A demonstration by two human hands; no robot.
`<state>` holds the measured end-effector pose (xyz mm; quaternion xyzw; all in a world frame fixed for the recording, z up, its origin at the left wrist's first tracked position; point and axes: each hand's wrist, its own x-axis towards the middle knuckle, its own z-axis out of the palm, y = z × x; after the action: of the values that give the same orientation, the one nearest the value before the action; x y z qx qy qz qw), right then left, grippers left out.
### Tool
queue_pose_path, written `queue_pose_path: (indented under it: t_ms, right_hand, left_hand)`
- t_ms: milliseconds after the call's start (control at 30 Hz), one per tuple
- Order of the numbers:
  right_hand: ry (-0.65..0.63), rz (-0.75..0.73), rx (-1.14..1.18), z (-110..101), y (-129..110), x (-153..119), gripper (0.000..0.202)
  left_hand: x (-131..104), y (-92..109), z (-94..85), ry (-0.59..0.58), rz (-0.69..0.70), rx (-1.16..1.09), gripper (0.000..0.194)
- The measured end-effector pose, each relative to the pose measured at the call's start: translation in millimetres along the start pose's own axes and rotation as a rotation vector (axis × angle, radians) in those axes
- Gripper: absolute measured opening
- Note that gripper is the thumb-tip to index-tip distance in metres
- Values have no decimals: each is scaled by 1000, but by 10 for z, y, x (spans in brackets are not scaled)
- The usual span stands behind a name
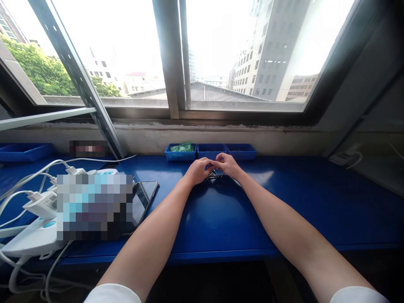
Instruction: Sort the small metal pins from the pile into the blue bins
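Observation:
My left hand [199, 170] and my right hand [227, 165] meet above the blue table, their fingertips pinched close together. Whatever lies between those fingertips is too small to make out. Just below them, a little heap of thin dark metal pieces [215, 175] rests on the tabletop, partly covered by my fingers. Behind my hands stand three blue bins in a row. Green and white packets fill the left bin [181, 152]. The middle bin [211, 148] and the right bin [241, 151] hold small dark items that I cannot identify.
On the left are a white power strip [34, 237] with plugged-in chargers and cables, and a black phone [145, 198]. A metal post [80, 75] rises before the window. Another blue tray [28, 150] sits far left. A white box with a cable [342, 158] lies far right.

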<state>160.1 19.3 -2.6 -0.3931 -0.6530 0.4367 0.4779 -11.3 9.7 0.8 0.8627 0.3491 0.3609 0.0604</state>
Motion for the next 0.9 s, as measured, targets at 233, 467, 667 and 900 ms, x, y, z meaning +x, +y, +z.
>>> queue_pose_path:
  t_ms: [233,467,667,900]
  right_hand:
    - [-21,-3,-22,2,10,2,42]
    - [22,-5,0,10,-41,-49,35]
    - [80,-17,30,15,-53,-44,32]
    - [57,-37,47,0,-57,-64,28]
  left_hand:
    - [-15,9,-18,12,-20,24,20]
    - [-1,1,-29,40,-114,118,23]
    - [-13,-27,-7,64,-84,97,25]
    - [-10,-17,-10,37,-103,141,24]
